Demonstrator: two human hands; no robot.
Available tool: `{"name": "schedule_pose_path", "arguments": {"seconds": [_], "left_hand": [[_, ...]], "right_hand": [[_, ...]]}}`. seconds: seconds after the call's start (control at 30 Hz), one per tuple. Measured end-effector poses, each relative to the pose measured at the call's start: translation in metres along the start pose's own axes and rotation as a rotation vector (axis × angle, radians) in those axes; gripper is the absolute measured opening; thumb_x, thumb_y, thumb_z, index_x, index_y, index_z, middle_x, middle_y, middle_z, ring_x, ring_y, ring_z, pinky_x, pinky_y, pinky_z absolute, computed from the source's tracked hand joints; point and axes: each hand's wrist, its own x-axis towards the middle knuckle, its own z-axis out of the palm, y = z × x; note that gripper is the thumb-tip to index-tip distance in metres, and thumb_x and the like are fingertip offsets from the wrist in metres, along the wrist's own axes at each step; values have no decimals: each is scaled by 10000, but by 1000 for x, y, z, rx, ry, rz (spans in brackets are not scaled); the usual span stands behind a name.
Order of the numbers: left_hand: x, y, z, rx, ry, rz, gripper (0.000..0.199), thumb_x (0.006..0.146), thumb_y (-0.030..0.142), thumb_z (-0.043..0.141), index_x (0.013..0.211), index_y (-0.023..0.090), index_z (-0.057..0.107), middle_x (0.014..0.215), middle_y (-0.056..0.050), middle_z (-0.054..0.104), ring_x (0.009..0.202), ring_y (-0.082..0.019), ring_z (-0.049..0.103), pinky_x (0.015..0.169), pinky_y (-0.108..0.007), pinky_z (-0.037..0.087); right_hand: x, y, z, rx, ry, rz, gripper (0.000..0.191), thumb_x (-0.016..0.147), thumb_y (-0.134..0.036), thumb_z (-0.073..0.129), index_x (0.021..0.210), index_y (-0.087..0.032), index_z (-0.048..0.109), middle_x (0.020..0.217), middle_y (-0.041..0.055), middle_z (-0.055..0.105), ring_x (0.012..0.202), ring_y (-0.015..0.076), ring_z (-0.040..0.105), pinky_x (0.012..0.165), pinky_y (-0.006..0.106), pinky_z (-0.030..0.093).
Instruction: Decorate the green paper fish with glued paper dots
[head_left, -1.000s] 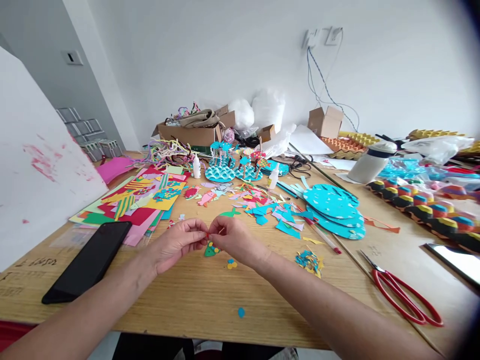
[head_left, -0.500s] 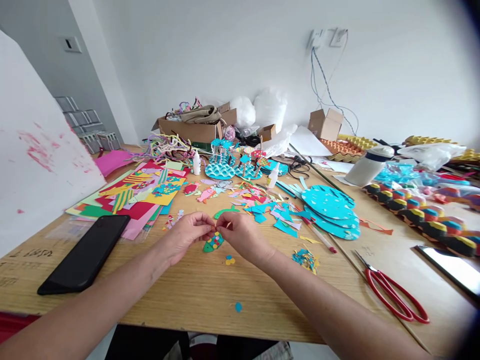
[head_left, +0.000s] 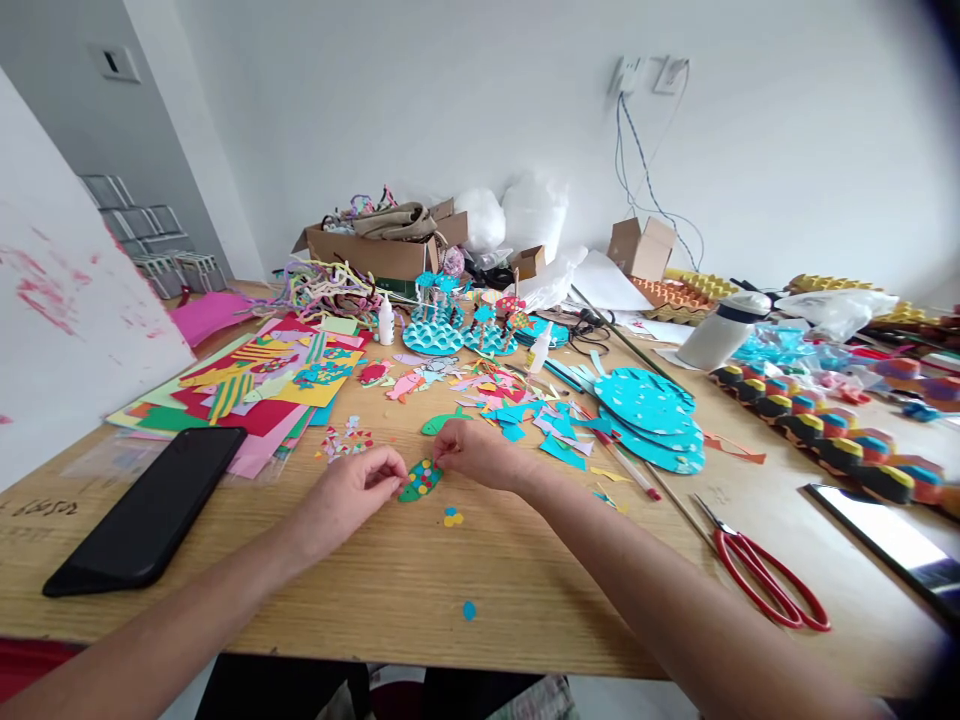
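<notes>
A green paper fish [head_left: 417, 484] with red, yellow and blue dots lies on the wooden table between my hands. My left hand [head_left: 360, 490] is closed in a pinch at the fish's left edge; whether anything is between the fingertips is too small to tell. At the fish's upper right end, my right hand [head_left: 474, 455] is also pinched, its fingertips hiding whatever they hold. Behind that hand lies a second green paper piece [head_left: 441, 424], partly covered. A few small yellow and blue paper dots [head_left: 452, 517] rest nearer to me, with a single blue dot [head_left: 469, 610] close to the front edge.
Left stand a black phone [head_left: 150, 510] and coloured paper sheets [head_left: 262, 415]. Paper scraps [head_left: 517, 415] and glue bottles [head_left: 386, 322] spread behind my hands. Blue paper discs [head_left: 649, 400], red-handled scissors [head_left: 765, 575] and a white bottle [head_left: 720, 335] are on the right.
My hands have moved apart: the left went left and down, off the right hand's fingertips. More of the dotted fish shows between them. The whole view has shifted slightly.
</notes>
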Motion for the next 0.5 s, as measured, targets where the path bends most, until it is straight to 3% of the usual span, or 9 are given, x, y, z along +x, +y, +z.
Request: {"name": "schedule_pose_path", "arguments": {"seconds": [0.17,0.5], "left_hand": [[-15,-2,6,312,-21,206,154,698,153,520,710,247,640,695,20,662,644,-165,577,628,-242,400],[-18,-5,5,373,-36,247,167,719,140,503,720,250,629,685,23,660,638,-168,587,611,-232,393]], "right_hand": [[4,-9,-6,-111,-73,-24,144,686,-135,551,746,-188,670,801,13,659,700,124,564,530,186,338],[7,-17,-11,-269,-149,-48,169,706,-150,548,805,-188,680,862,45,666,780,161,584,578,209,363]]}}
